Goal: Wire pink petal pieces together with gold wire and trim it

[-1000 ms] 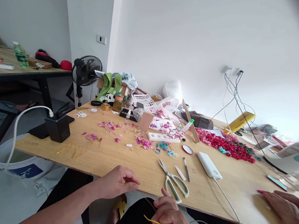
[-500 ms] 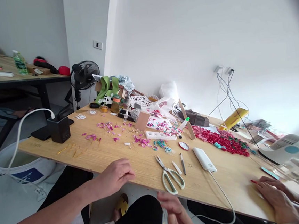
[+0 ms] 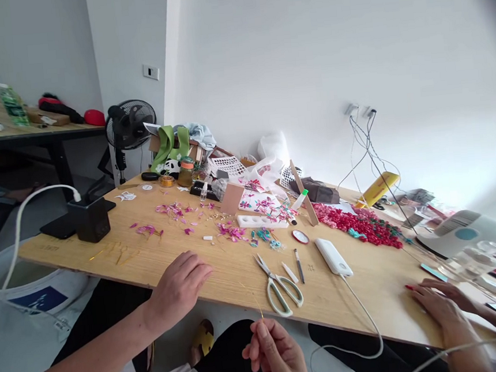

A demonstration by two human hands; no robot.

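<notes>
The right hand (image 3: 280, 351), low in the view before the near edge of the bench (image 3: 147, 255), held a thin golden wire (image 3: 261, 315). Its grip was closed, with the thumb pressed toward the forefinger and the other fingers curled. The wire rose from the fingertips across the bench's edge as seen from above; its far end was too fine to trace. The left hand (image 3: 181, 284) lay palm down at the same edge, its fingers bent and close together; the palm was hidden, so whether this grip had hold of anything could not be told.

Just beyond the right hand lay a pair of scissors (image 3: 284, 290), blades slightly parted and handles toward the edge. Beside them, in order rightward, were a white pointed tube (image 3: 289, 272), a pen (image 3: 299, 266) and a white power bank (image 3: 333, 256) with its cable. Farther back were purple petals (image 3: 232, 232), a white tray (image 3: 251, 221) and a heap of red flowers (image 3: 364, 229). At the left stood a black box (image 3: 89, 220), near several golden pieces (image 3: 122, 253). A co-worker's hand (image 3: 436, 304) rested at the far right.
</notes>
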